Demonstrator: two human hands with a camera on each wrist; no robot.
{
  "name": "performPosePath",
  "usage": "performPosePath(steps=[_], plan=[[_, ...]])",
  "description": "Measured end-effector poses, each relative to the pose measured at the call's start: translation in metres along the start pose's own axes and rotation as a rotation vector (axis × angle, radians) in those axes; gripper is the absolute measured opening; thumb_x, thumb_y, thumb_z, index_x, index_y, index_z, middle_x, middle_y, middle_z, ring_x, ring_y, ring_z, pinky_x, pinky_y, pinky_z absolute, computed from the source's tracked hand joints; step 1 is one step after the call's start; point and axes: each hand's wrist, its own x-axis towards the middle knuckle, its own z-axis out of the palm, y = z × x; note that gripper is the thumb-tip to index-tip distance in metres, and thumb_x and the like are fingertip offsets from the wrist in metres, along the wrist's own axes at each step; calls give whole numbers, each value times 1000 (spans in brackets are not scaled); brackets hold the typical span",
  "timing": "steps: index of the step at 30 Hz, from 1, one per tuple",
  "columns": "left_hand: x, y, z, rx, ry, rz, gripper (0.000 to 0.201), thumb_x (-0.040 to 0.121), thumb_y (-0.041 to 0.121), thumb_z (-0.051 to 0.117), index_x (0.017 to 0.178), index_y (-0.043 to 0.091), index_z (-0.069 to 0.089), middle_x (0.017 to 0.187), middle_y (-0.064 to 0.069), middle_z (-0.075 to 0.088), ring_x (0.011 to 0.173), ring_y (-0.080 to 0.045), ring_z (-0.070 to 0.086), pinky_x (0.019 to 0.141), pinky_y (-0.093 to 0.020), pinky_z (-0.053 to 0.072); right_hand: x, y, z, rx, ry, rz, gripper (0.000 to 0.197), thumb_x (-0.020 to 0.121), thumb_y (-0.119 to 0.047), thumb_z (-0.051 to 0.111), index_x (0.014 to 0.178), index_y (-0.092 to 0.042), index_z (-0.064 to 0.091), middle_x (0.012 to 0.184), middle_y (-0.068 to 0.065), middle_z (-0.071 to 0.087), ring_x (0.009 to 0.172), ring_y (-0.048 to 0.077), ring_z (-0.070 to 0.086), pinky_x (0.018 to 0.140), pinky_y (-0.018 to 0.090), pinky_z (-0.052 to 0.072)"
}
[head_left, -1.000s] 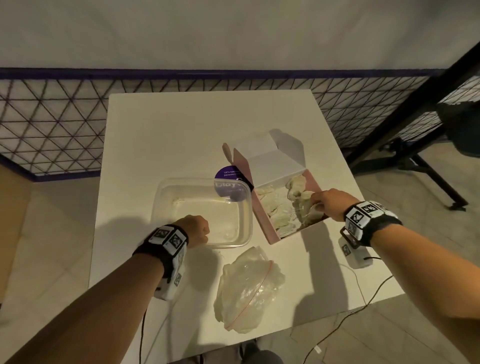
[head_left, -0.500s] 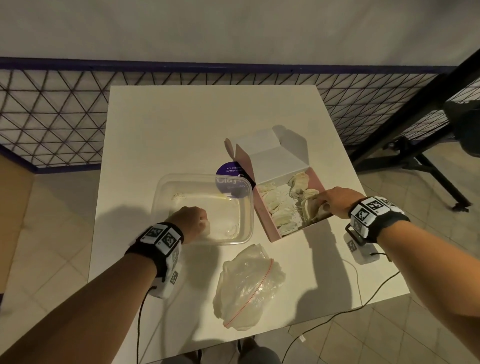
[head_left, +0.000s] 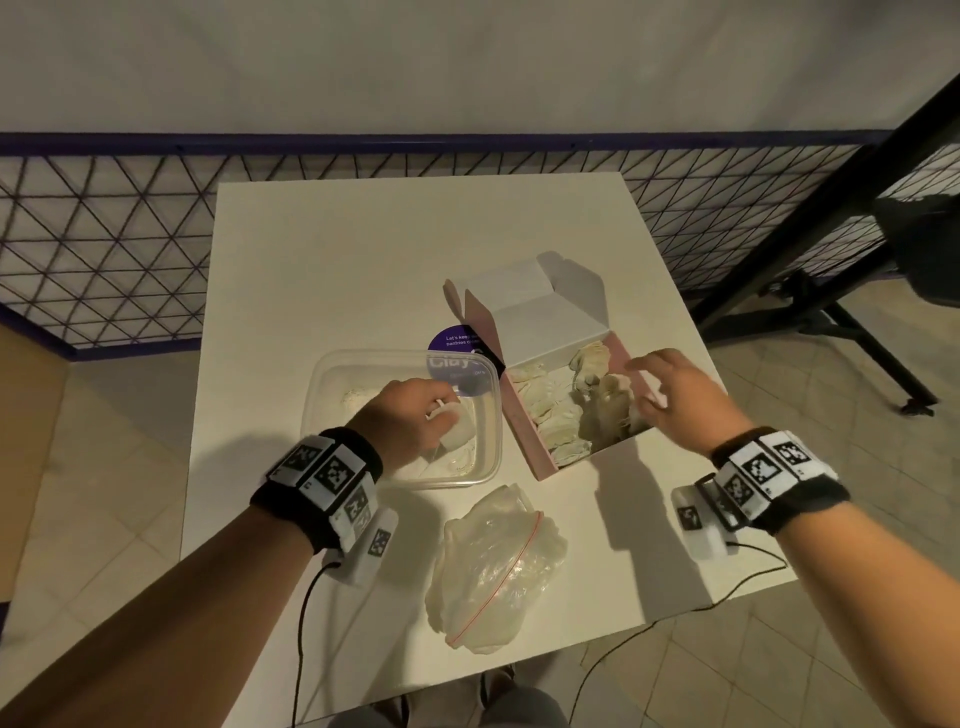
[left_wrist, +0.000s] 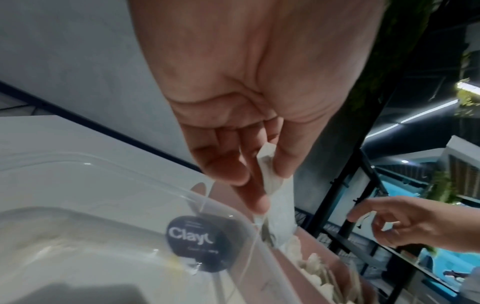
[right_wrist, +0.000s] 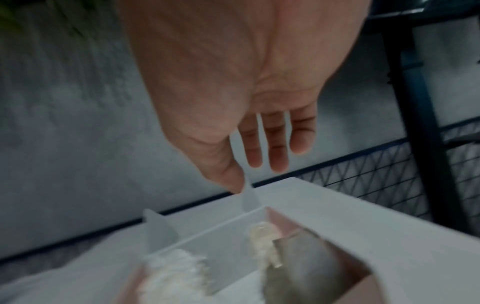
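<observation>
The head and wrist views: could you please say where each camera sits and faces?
Head: on the person's head, looking down at the table; both forearms, left hand and right hand show.
Left wrist: on the left wrist, looking along the palm at a pinched pale piece over the clear tub.
Right wrist: on the right wrist, looking along the open palm at the pink box.
Shared: both wrist views show the pink box.

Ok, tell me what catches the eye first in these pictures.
The open pink box sits mid-table, holding pale crumpled pieces, with the right hand spread open above it. Beside it, the left hand pinches a white piece over the clear tub. A crumpled zip bag lies at the near edge.
</observation>
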Motion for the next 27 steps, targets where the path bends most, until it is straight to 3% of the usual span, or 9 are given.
performPosePath(steps=[1,3,8,13,15,18,21,24,27], plan=[[0,9,2,-11,-22,19,9,93,25,54,87,24,60,68,9,58,66,-14,59,59,-20,38,-8,-17,5,103,-8,-61,43,84,-19,65,125,-21,54,131,-1,47,86,8,56,73,10,39],[0,26,10,-8,-99,57,10,95,25,53,91,21,61,68,10,60,66,-15,64,61,-21,44,-23,-52,18,297,-96,-141,50,83,-28,69,129,-24,51,125,-5,50,82,1,53,68,7,37],[-1,46,34,-104,-187,94,10,95,16,55,102,13,62,86,-6,71,72,-20,71,69,-31,58,-30,-91,49,470,-166,-177,56,81,-22,71,132,-22,49,97,-5,62,79,12,57,72,11,42],[-7,35,42,-299,-165,93,13,90,16,65,98,24,57,72,4,66,59,-6,65,63,-22,53,-25,-84,38,501,-204,-162,35,82,-16,70,115,-24,61,74,-15,56,63,-3,54,64,9,42],[-9,26,43,-223,-98,107,14,89,22,66,101,22,59,75,8,64,64,-6,62,69,-23,51,-12,-68,22,457,-178,-125,14,83,-17,69,91,-27,64,76,-17,57,62,-5,52,64,13,39],[-13,16,40,-54,17,140,14,88,16,64,102,13,64,75,7,58,68,-1,58,72,-21,48,22,-25,1,449,-20,72,11,80,-18,72,80,-26,66,86,-8,62,74,6,59,71,20,45],[-17,8,36,19,-47,25,17,90,16,57,105,14,63,84,3,63,81,-14,62,77,-23,48,55,15,-4,345,64,201,5,79,-15,70,81,-18,67,81,6,69,80,25,66,74,31,51],[-23,-7,34,27,-99,-57,12,92,26,56,103,25,61,96,3,67,83,-10,61,76,-24,47,80,31,1,194,34,179,6,79,-10,65,84,-13,68,83,10,68,83,29,63,69,27,42],[-29,-20,35,-11,-100,-68,3,93,29,58,96,31,59,95,6,67,80,-2,62,69,-15,45,97,33,6,43,-50,120,11,76,-13,66,87,-10,69,88,10,68,85,28,60,69,22,35]])
